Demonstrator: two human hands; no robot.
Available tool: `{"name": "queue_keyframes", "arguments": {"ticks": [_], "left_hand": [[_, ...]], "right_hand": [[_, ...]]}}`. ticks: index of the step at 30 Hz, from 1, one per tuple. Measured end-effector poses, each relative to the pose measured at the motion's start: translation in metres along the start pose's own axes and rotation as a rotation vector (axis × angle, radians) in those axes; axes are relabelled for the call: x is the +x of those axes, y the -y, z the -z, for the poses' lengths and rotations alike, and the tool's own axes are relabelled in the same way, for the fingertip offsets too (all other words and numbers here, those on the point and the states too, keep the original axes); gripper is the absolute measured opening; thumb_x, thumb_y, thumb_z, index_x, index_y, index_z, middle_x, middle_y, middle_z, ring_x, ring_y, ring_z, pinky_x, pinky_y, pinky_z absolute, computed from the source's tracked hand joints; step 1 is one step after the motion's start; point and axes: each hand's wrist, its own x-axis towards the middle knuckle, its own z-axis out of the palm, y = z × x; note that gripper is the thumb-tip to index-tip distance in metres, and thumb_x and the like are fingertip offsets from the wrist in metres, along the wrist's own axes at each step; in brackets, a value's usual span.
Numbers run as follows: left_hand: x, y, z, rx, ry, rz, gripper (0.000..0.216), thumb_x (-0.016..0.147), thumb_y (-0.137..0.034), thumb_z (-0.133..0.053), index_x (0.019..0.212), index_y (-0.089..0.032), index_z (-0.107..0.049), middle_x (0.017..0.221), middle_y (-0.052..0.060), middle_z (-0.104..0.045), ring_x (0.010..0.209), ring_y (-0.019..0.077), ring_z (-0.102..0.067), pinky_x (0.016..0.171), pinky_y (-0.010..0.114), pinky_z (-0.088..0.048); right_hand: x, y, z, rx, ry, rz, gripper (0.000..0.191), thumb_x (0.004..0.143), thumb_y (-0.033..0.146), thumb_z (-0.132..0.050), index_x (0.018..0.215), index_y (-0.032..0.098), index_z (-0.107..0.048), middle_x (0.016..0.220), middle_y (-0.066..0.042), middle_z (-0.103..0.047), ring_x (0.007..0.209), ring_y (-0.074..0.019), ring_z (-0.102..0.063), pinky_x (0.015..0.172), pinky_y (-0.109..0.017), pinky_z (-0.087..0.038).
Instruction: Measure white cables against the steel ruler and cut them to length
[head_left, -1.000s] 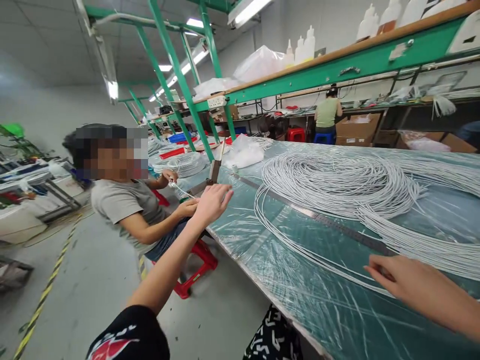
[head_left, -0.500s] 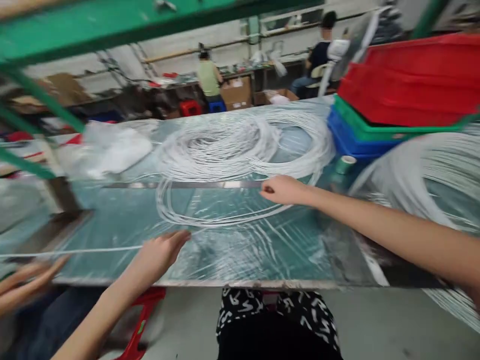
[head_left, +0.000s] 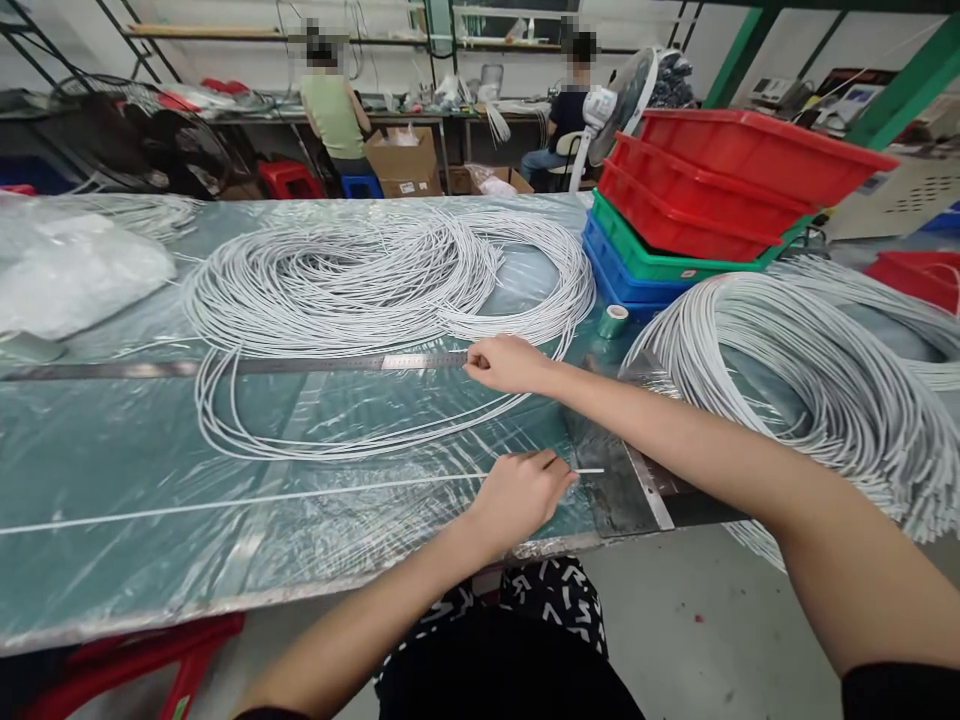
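Observation:
My left hand [head_left: 523,492] pinches the end of a single white cable [head_left: 247,503] that lies stretched across the plastic-covered green table [head_left: 112,560] toward the left. My right hand [head_left: 504,362] rests at the right end of a long steel ruler [head_left: 225,367], fingers closed on a strand there. The ruler lies over the near loops of a big coil of white cable [head_left: 360,285].
Stacked red, green and blue bins [head_left: 697,200] stand at the right, with a green tape roll [head_left: 613,321] beside them. A second white coil [head_left: 810,370] hangs over the table's right end. A plastic bag [head_left: 67,270] lies far left. Two people sit at a far bench.
My view swung from the left end of the table to the middle. My left hand came right along the stretched cable and closed on its end. My right hand stays at the ruler's end.

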Motion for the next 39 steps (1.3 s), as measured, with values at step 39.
{"name": "queue_keyframes", "arguments": {"ticks": [39], "left_hand": [[-0.070,-0.024,0.053,0.434,-0.185,-0.284,0.043,0.097,-0.016,-0.033,0.127,-0.019,-0.064,0.110,0.004,-0.067,0.101,0.0142,-0.063,0.083,0.023,-0.054]], "right_hand": [[-0.049,0.082,-0.025,0.558,0.849,0.216,0.038,0.092,0.046,-0.045,0.070,0.017,-0.053,0.061,0.001,-0.046,0.058,-0.0122,-0.038,0.054,-0.025,-0.031]]}}
